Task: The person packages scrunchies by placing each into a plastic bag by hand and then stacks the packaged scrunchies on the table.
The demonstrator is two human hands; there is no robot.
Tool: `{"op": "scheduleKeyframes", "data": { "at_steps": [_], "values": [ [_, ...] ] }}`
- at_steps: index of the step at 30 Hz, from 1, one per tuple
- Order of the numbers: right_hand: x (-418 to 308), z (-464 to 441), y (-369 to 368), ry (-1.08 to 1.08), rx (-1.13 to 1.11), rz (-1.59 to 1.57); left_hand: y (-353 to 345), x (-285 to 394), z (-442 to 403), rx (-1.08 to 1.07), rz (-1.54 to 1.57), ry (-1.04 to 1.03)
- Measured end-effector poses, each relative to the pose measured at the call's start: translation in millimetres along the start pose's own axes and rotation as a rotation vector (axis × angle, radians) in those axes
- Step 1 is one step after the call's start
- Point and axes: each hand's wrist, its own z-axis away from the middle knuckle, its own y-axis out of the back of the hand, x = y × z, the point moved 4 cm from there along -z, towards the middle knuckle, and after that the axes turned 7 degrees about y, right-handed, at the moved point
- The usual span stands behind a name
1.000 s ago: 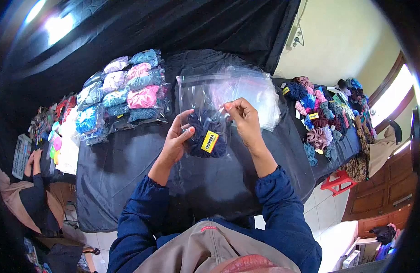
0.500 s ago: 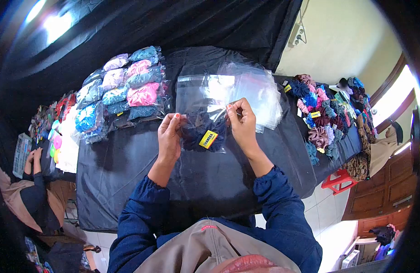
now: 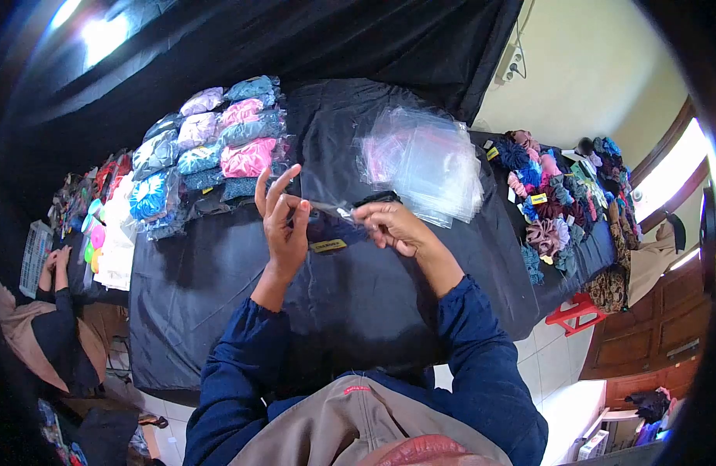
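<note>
A clear plastic bag point(image 3: 320, 206) is held up between my hands over the black cloth, its upper part folded down. Inside it lies a dark navy scrunchie point(image 3: 338, 231) with a yellow label point(image 3: 329, 245). My right hand point(image 3: 400, 229) pinches the bag at its right side with curled fingers. At the left side of the bag, my left hand point(image 3: 282, 225) has its fingers stretched and spread, the thumb close to the plastic. Whether that thumb touches the bag, I cannot tell.
Bagged scrunchies point(image 3: 202, 147) are stacked at the back left. Flat clear bags point(image 3: 443, 171) lie spread behind my right hand. Loose scrunchies point(image 3: 540, 194) are heaped at the right, above a red stool point(image 3: 575, 313). Another person's hands point(image 3: 59, 260) rest at the far left.
The bag's raised upper part has come down over the scrunchie, and the bag is tilted. My left fingers have let go and spread; my right hand has turned inward along the bag.
</note>
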Motion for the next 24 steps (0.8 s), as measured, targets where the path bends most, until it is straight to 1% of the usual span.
{"op": "scheduleKeyframes", "data": {
  "at_steps": [1,2,3,5,6,8,9,10,11,12,13,14,15,16,18,20,22,23,24],
  "values": [
    [6.7,-0.8,-0.9,-0.042,-0.023,-0.078,2.5,5.2,-3.1,-0.028,0.001,-0.066],
    [11.5,-1.3,-0.3,-0.044,-0.024,-0.078,3.5,9.2,-4.3,-0.056,0.002,-0.131],
    [15.3,-0.7,-4.2,-0.085,-0.058,-0.152,3.7,8.4,-4.9,-0.056,0.001,-0.13],
    [29.0,-6.5,-6.1,-0.147,-0.127,-0.272,2.0,4.0,-5.0,-0.133,0.202,-0.06],
    [31.0,-7.3,-7.6,-0.148,-0.13,-0.271,2.8,2.8,-4.4,-0.13,0.2,-0.059],
    [33.1,-8.6,-12.5,-0.097,-0.138,-0.312,4.9,-8.3,-3.8,-0.115,0.144,0.077],
    [32.1,-8.0,-17.3,-0.1,-0.152,-0.309,1.6,-24.9,1.7,-0.03,0.17,0.138],
    [26.5,-5.6,-20.2,-0.051,-0.108,-0.236,2.5,-23.4,1.3,-0.018,0.156,0.137],
    [20.9,-2.7,-23.1,-0.003,-0.066,-0.163,2.9,-26.3,2.0,0.023,0.232,0.263],
    [16.7,0.7,-29.1,-0.008,-0.085,-0.16,2.7,-29.5,3.3,0.065,0.31,0.388],
    [10.1,3.4,-32.1,0.047,-0.053,-0.033,2.4,-30.0,1.1,0.12,0.322,0.329],
    [6.3,4.7,-32.5,0.104,-0.022,0.093,2.9,-32.0,0.8,0.135,0.307,0.327],
    [6.8,5.7,-29.7,0.117,-0.031,0.171,4.0,-33.7,0.4,0.173,0.389,0.399],
    [13.0,2.6,-30.7,0.114,-0.05,0.173,5.6,-36.2,0.0,0.21,0.474,0.47],
    [1.4,4.1,-38.8,0.745,-0.01,0.645,6.6,-45.2,0.0,0.236,0.475,0.493],
    [7.6,7.4,-48.2,0.732,-0.05,0.696,6.0,-52.2,2.0,0.263,0.476,0.521],
    [19.8,10.2,-62.3,0.611,-0.012,0.5,4.7,-54.0,2.8,0.279,0.515,0.549],
    [19.8,10.9,-69.4,0.574,-0.038,0.395,3.0,-57.8,3.8,0.271,0.527,0.574],
    [25.9,6.7,-67.8,0.576,-0.045,0.397,1.0,-62.4,5.1,0.262,0.541,0.6]
  ]
}}
